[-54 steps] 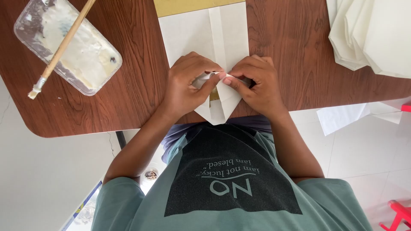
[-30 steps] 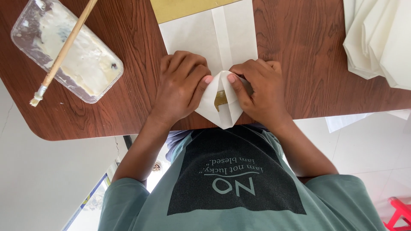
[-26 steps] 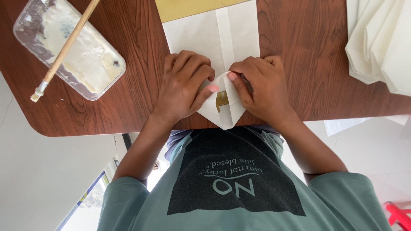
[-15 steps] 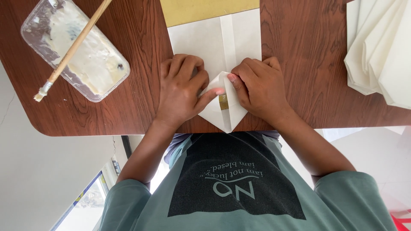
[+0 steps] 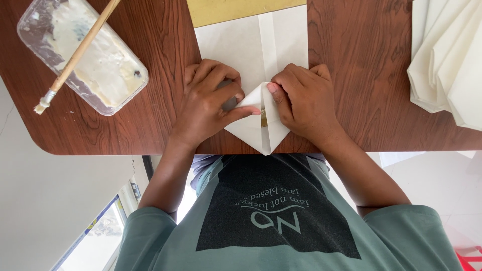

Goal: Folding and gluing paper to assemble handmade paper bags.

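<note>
Head view: the white paper [image 5: 251, 50] lies flat on the wooden tabletop [image 5: 361, 60], its near end folded to a point at the table edge. My left hand [image 5: 208, 108] presses its fingers down on the left flap; my right hand [image 5: 306, 105] pinches the right flap — both hold paper, not spread wide. To fold well, I judge, keep the edges meeting at the centre seam and crease firmly outward. A glue tray [image 5: 83, 55] with a brush [image 5: 75, 52] sits at left, a stack of folded paper [image 5: 447, 60] at right.
</note>
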